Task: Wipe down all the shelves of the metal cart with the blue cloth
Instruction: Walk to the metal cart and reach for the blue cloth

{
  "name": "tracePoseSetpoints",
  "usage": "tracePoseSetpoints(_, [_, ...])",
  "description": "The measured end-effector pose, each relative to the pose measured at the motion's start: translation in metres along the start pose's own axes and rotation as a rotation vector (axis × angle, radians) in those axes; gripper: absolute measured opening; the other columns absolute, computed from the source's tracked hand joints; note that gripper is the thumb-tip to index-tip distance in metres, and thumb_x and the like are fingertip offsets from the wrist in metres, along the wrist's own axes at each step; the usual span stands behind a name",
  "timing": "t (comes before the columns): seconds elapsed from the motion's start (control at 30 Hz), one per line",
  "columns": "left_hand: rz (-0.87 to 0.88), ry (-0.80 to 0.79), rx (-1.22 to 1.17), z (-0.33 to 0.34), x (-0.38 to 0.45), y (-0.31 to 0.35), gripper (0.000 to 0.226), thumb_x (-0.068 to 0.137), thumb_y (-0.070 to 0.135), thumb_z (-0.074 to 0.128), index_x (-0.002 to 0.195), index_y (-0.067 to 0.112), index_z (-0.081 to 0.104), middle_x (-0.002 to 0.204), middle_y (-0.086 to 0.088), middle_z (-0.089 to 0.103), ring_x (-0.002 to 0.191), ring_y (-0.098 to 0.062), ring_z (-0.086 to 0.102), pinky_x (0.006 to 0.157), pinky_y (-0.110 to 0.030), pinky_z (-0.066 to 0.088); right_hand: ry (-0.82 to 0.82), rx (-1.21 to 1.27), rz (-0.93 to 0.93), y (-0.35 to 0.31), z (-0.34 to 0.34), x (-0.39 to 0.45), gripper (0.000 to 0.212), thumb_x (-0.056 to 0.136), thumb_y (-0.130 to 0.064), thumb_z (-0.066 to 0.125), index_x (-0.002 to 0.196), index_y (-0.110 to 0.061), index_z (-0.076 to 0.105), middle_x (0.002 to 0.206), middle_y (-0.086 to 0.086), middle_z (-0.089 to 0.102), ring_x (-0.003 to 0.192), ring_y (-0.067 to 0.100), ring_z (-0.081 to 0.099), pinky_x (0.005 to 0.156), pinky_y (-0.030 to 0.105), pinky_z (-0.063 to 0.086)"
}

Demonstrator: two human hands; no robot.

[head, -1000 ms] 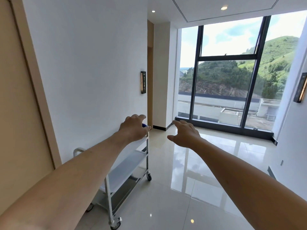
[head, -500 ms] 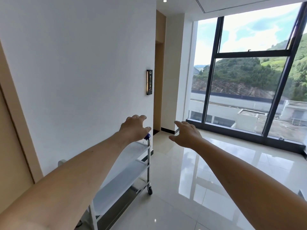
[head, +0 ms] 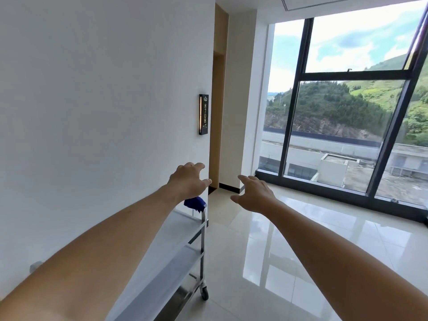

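Observation:
The metal cart stands along the white wall at the lower middle, its shelves running toward me under my left arm. A crumpled blue cloth lies at the far end of the top shelf, by the upright post. My left hand hovers just above the cloth with fingers spread, holding nothing. My right hand is stretched out to the right of the cart over the floor, fingers apart and empty. My left forearm hides most of the cart's near part.
A glossy tiled floor spreads to the right of the cart. A room sign reading 8708 hangs on the wall beside a wooden door recess. A large window fills the far right.
The view has moved forward and left along the wall, so the cart is closer. My left hand has risen slightly, showing more of the blue cloth beneath it. Both hands stay outstretched.

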State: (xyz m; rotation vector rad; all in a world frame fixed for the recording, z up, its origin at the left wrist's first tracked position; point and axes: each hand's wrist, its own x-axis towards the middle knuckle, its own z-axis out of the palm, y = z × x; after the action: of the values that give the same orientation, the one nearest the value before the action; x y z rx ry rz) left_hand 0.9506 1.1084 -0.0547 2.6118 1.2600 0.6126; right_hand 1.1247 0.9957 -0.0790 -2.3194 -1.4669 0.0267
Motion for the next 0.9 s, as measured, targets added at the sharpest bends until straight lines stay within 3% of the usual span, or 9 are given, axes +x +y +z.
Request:
tracePoseSetpoints(0.4, [-0.009, -0.024, -0.015, 0.023, 0.196, -0.098, 0.060, 0.091, 0.048, 0.053, 0.144, 0.023, 0.038, 0.146, -0.009, 0.043, 0.132, -0.029, 0.040, 0.105, -0.046, 0.040, -0.002, 0.002, 0.019, -0.041, 0.051, 0.209, 0.065, 0.094, -0.051, 0.061, 0.148, -0.024, 0.039, 0.151, 0.005, 0.045, 0.139, 0.032, 0.039, 0.106, 0.046, 0.041])
tracePoseSetpoints(0.6, [-0.074, -0.072, -0.016, 0.064, 0.258, -0.137, 0.061, 0.091, 0.049, 0.052, 0.144, 0.024, 0.037, 0.148, -0.008, 0.040, 0.134, -0.029, 0.037, 0.106, -0.045, 0.038, -0.056, 0.023, -0.005, -0.033, 0.099, 0.287, 0.065, 0.093, -0.050, 0.062, 0.149, -0.023, 0.040, 0.151, 0.005, 0.046, 0.137, 0.032, 0.040, 0.104, 0.046, 0.041])
tracePoseSetpoints(0.73, [-0.125, -0.101, -0.008, 0.102, 0.297, -0.158, 0.061, 0.092, 0.048, 0.052, 0.145, 0.024, 0.037, 0.148, -0.007, 0.040, 0.133, -0.028, 0.037, 0.106, -0.046, 0.038, -0.114, 0.015, -0.049, -0.019, 0.139, 0.342, 0.075, 0.095, -0.051, 0.060, 0.157, -0.024, 0.028, 0.159, 0.004, 0.036, 0.144, 0.033, 0.032, 0.109, 0.046, 0.038])
tracePoseSetpoints(0.9, [-0.227, -0.139, -0.005, 0.157, 0.355, -0.182, 0.059, 0.092, 0.048, 0.052, 0.144, 0.025, 0.037, 0.147, -0.006, 0.041, 0.132, -0.027, 0.038, 0.105, -0.046, 0.039, -0.184, -0.037, -0.134, 0.010, 0.193, 0.424, 0.072, 0.095, -0.051, 0.060, 0.155, -0.023, 0.031, 0.154, 0.007, 0.042, 0.141, 0.034, 0.035, 0.105, 0.044, 0.039])
